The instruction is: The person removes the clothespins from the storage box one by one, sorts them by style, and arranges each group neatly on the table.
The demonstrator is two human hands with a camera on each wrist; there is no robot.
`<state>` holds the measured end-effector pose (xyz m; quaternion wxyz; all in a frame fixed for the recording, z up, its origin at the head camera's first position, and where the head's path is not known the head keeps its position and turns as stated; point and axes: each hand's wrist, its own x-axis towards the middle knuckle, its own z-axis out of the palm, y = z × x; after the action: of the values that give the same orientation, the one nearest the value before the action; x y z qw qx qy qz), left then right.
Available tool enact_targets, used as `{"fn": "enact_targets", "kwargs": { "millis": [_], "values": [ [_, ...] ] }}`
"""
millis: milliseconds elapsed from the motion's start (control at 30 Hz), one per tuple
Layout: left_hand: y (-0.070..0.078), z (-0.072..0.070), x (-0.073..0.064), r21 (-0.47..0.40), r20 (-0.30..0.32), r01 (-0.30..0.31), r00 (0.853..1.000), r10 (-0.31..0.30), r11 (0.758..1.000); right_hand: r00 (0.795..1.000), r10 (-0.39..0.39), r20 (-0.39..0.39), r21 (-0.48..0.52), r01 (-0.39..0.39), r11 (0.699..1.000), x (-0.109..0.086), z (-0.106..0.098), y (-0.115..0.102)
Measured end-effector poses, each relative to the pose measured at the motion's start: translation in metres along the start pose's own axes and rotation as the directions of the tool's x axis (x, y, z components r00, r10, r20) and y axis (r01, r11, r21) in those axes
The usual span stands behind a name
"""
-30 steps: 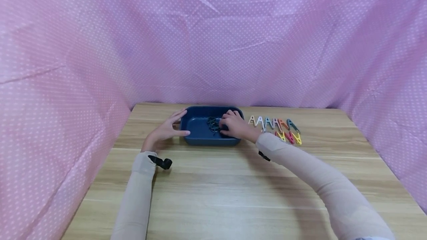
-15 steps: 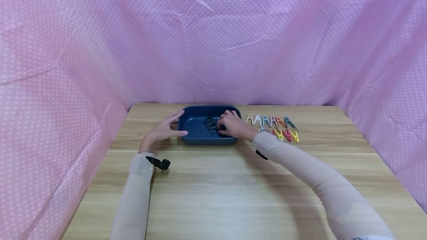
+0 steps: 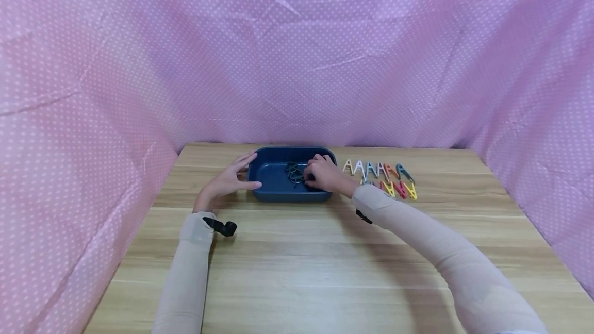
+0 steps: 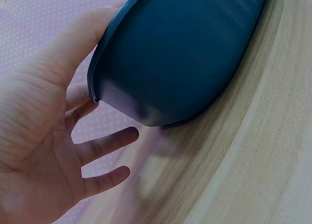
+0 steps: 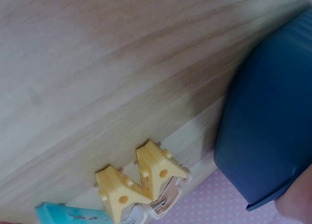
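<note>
A dark blue rectangular bin (image 3: 292, 197) sits near the back edge of the table. My left hand (image 3: 227, 178) spans its left end with fingers spread and fairly straight. In the left wrist view, the thumb of that left hand (image 4: 44, 136) lies along the bin's rim (image 4: 95, 73), while two fingers stand apart from the wall. Reaching over the right end, my right hand (image 3: 325, 174) has its fingers curled down inside the bin. A tangled dark item with thin loops (image 3: 293, 173) lies beside its fingertips. Whether they grip part of it is hidden.
Right of the bin, several coloured clothespins (image 3: 380, 170) lie in a back row, with yellow and red clothespins (image 3: 400, 189) in front. Close to the right wrist are a yellow clothespin (image 5: 124, 192) and a teal clothespin (image 5: 73, 214). A pink dotted curtain (image 3: 297, 66) surrounds the table.
The whole head view shifts slightly to the left, then settles. Both hands keep nearly the same place at the bin, and the right fingers barely move.
</note>
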<state>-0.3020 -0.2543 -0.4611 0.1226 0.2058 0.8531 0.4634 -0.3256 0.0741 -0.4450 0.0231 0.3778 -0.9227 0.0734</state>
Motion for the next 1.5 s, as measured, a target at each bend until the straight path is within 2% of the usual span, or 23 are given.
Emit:
{"fn": "enact_targets", "kwargs": {
  "millis": [833,1100,1500],
  "values": [
    [-0.0016,0.0002,0.0018,0.019,0.003,-0.01,1.0,0.01,1.0,0.998,0.051,0.023,0.008,-0.051,0.999,0.0002,0.0012,0.0011],
    [0.0003,0.0004,0.0011,0.018,0.001,-0.003,1.0,0.003,1.0,0.998,0.037,0.043,0.005,-0.037,0.999,0.0005,-0.0004,0.0007],
    [0.0006,0.0004,0.0007,0.011,-0.004,0.009,1.0,-0.009,1.0,1.0,0.029,-0.004,0.019,-0.029,0.999,-0.0005,0.0005,0.0015]
  ]
}}
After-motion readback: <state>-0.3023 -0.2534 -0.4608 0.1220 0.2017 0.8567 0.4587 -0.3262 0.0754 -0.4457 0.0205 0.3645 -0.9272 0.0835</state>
